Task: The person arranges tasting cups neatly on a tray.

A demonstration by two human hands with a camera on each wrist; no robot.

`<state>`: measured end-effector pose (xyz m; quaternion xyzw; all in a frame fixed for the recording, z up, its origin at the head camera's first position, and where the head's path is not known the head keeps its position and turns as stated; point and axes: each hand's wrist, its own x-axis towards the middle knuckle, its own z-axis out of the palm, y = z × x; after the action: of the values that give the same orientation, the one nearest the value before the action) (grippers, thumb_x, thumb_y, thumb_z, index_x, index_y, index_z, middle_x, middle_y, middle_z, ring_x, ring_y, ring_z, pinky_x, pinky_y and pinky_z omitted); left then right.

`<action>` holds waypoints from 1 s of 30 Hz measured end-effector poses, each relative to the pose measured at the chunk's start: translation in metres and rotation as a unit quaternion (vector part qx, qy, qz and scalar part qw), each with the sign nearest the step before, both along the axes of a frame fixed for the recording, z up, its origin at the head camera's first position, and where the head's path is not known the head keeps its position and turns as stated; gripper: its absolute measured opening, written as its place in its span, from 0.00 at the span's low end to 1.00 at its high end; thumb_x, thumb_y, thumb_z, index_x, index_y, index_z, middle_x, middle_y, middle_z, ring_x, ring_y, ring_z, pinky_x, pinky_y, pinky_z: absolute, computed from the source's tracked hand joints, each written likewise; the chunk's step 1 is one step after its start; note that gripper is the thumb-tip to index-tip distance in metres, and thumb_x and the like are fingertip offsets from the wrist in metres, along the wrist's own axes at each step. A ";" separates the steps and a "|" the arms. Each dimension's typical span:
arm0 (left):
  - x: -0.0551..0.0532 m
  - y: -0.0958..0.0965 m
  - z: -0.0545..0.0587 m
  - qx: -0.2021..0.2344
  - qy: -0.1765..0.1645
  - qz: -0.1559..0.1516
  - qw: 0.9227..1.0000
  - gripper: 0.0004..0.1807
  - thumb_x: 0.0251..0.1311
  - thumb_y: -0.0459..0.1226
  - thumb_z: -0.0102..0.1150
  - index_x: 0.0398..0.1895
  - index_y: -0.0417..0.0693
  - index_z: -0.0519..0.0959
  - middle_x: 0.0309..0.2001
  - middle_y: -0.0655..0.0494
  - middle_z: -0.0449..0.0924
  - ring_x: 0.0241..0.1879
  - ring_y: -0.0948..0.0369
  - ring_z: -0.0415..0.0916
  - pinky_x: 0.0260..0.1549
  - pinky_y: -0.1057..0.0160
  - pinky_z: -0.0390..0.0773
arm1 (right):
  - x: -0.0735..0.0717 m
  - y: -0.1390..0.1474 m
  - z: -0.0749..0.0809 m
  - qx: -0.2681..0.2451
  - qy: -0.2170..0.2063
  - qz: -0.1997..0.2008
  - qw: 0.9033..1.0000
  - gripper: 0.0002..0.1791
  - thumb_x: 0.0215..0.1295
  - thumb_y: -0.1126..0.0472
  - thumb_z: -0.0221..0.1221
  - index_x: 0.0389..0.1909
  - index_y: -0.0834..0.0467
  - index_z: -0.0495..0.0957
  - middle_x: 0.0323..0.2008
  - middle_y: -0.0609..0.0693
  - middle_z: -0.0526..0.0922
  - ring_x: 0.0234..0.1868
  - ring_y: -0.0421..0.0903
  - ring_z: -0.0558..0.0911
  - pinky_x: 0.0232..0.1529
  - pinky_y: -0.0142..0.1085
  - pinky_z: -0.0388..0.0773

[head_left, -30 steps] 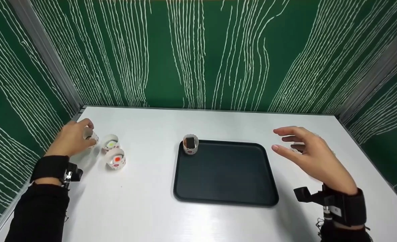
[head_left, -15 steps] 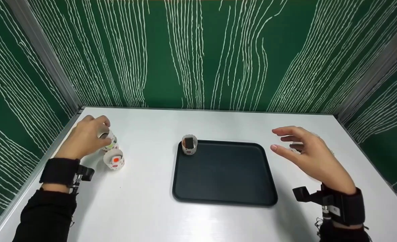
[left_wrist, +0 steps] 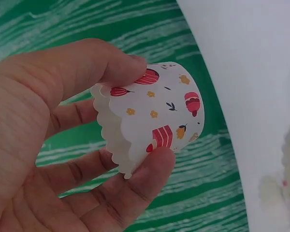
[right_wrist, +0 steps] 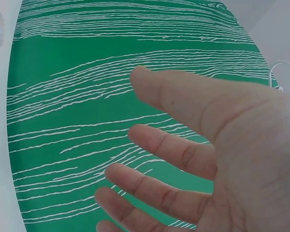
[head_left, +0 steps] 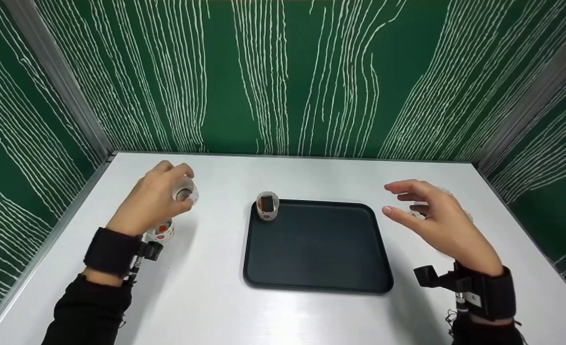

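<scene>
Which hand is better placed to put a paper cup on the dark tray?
Probably the left hand: it pinches a paper cup to the left of the dark tray, while the right hand, beyond the tray's right side, holds nothing.

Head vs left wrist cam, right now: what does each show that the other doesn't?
Only head: the dark tray, the cup on the tray's far-left corner and the right hand, its fingers apart and holding nothing.

Only left wrist: the cake slice and yellow flowers printed on the held cup, legible.

Both: the left hand gripping that cup, white tabletop, green panelling with white lines.
</scene>
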<state>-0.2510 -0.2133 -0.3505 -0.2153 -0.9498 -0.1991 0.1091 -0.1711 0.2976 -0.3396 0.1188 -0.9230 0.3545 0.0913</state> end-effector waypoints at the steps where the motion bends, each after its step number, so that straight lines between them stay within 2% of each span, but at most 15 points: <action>1: 0.001 0.004 0.000 0.001 0.009 -0.006 1.000 0.23 0.58 0.33 0.74 0.56 0.44 0.80 0.48 0.39 0.79 0.39 0.47 0.80 0.40 0.46 0.83 | 0.000 0.000 0.000 0.002 0.000 0.000 1.000 0.23 0.73 0.47 0.69 0.66 0.47 0.81 0.62 0.47 0.85 0.55 0.24 0.79 0.56 0.13 0.73; 8: 0.008 0.030 0.000 0.021 0.050 -0.049 0.997 0.23 0.54 0.29 0.76 0.54 0.42 0.80 0.43 0.41 0.78 0.39 0.49 0.79 0.40 0.51 0.82 | -0.001 -0.002 0.000 0.005 0.002 0.001 1.000 0.23 0.73 0.47 0.69 0.65 0.46 0.82 0.62 0.46 0.86 0.55 0.24 0.79 0.55 0.15 0.74; 15: 0.015 0.054 -0.001 0.028 0.076 -0.071 0.994 0.24 0.52 0.28 0.75 0.54 0.44 0.81 0.42 0.45 0.77 0.39 0.50 0.79 0.40 0.50 0.82 | -0.001 -0.005 -0.002 0.009 0.006 0.001 1.000 0.22 0.73 0.48 0.69 0.65 0.47 0.82 0.61 0.45 0.86 0.56 0.23 0.78 0.53 0.16 0.75; 18: 0.018 0.062 -0.002 0.027 0.078 -0.076 0.994 0.25 0.52 0.28 0.76 0.55 0.44 0.81 0.43 0.45 0.77 0.38 0.50 0.78 0.40 0.52 0.81 | -0.001 -0.007 -0.003 0.011 -0.005 0.004 1.000 0.24 0.73 0.48 0.69 0.66 0.47 0.81 0.62 0.46 0.86 0.59 0.30 0.81 0.53 0.19 0.75; 23: 0.023 0.076 -0.004 0.034 0.076 -0.090 0.992 0.25 0.53 0.30 0.77 0.56 0.46 0.81 0.44 0.46 0.77 0.38 0.53 0.76 0.40 0.55 0.80 | -0.001 -0.010 -0.004 0.010 -0.023 0.009 1.000 0.25 0.73 0.46 0.69 0.67 0.47 0.81 0.63 0.48 0.85 0.62 0.51 0.84 0.55 0.21 0.74; 27: 0.026 0.088 -0.005 0.048 0.079 -0.107 0.990 0.24 0.54 0.30 0.76 0.55 0.47 0.81 0.44 0.47 0.77 0.38 0.55 0.75 0.40 0.56 0.80 | -0.002 -0.013 -0.005 0.008 -0.033 0.012 0.999 0.25 0.73 0.45 0.69 0.66 0.47 0.80 0.63 0.49 0.85 0.63 0.56 0.84 0.58 0.24 0.76; 30: 0.029 0.098 -0.005 0.060 0.077 -0.116 0.988 0.24 0.54 0.30 0.75 0.56 0.48 0.81 0.44 0.48 0.77 0.38 0.56 0.75 0.41 0.57 0.80 | -0.002 -0.014 -0.004 0.010 -0.042 0.013 0.999 0.26 0.73 0.44 0.68 0.67 0.47 0.80 0.64 0.49 0.84 0.64 0.57 0.83 0.60 0.31 0.77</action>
<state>-0.2224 -0.1158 -0.3558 -0.3316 -0.8934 -0.2502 0.1711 -0.1730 0.2831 -0.3441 0.1169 -0.9279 0.3510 0.0468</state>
